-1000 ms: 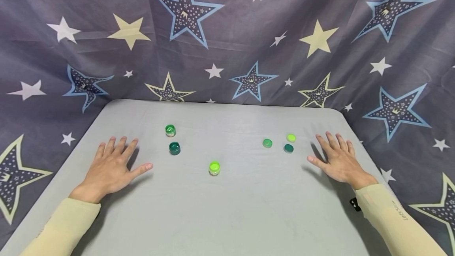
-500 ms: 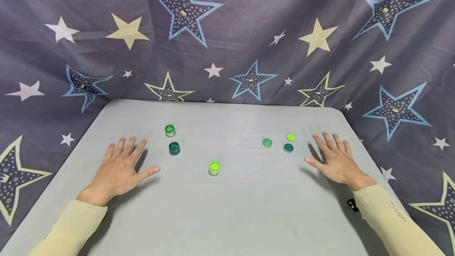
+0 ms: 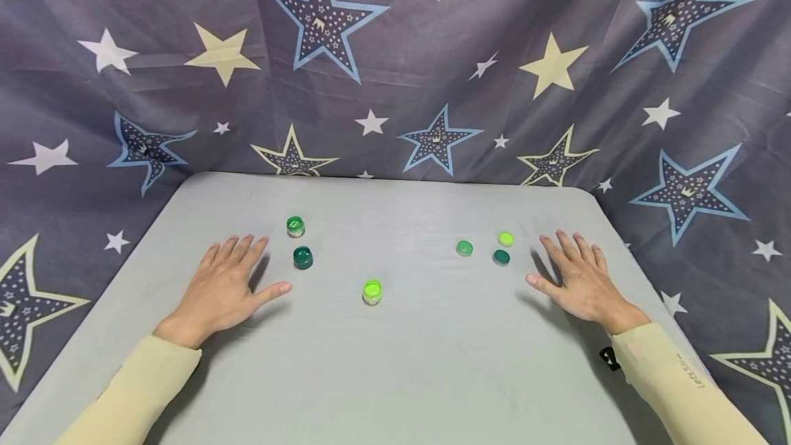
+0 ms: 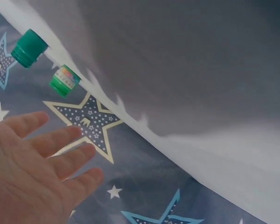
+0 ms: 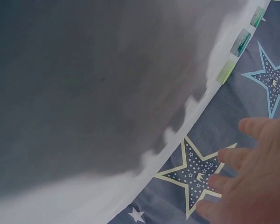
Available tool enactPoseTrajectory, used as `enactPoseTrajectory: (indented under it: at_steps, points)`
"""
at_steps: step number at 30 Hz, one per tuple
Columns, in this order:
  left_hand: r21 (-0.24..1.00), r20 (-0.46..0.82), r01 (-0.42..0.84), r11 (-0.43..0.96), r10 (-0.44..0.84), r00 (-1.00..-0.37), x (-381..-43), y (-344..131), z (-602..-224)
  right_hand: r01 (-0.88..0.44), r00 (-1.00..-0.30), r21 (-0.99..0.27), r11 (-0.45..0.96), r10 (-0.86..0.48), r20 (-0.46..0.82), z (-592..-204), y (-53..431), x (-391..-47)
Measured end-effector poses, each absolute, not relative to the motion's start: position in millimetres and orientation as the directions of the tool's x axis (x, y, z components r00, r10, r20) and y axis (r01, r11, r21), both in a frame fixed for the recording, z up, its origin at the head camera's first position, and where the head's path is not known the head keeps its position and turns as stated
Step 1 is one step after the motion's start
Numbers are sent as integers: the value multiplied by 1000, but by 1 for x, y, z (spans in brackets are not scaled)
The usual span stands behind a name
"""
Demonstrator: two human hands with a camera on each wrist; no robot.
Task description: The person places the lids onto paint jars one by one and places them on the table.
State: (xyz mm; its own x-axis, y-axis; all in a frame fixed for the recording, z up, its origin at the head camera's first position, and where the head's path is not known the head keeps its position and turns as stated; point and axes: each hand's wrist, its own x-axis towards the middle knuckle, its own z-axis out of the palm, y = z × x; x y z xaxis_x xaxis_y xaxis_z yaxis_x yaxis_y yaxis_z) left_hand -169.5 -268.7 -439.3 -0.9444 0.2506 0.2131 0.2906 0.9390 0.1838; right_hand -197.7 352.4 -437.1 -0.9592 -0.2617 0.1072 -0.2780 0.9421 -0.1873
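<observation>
My left hand (image 3: pixel 224 290) hovers over the left of the table, fingers spread and holding nothing. Nearest to it stands a dark green paint jar (image 3: pixel 303 257), with a mid-green paint jar (image 3: pixel 295 226) behind. Both jars (image 4: pixel 65 80) also show in the left wrist view. A lime green paint jar (image 3: pixel 372 292) stands near the middle, its top uncovered. On the right, my right hand (image 3: pixel 583 285) is spread above the table and holds nothing. Left of it lie a lime lid (image 3: pixel 506 239), a dark teal lid (image 3: pixel 502 257) and a green lid (image 3: pixel 465 248).
The pale grey table (image 3: pixel 420 376) reaches back to a dark curtain (image 3: pixel 395 74) printed with stars. A small black object (image 3: pixel 609 358) shows beside the right sleeve (image 3: pixel 673 383).
My left hand has moved right, closer to the dark green jar. My right hand has shifted slightly left. The jars and lids have stayed in place.
</observation>
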Motion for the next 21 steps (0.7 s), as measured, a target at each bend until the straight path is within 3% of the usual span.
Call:
enactPoseTrajectory:
  at_steps: [21]
  points:
    - [221, 205, 364, 905, 322, -924, -186, -247, -434, -308, -949, -216, 927, -282, 144, -437, 344, -194]
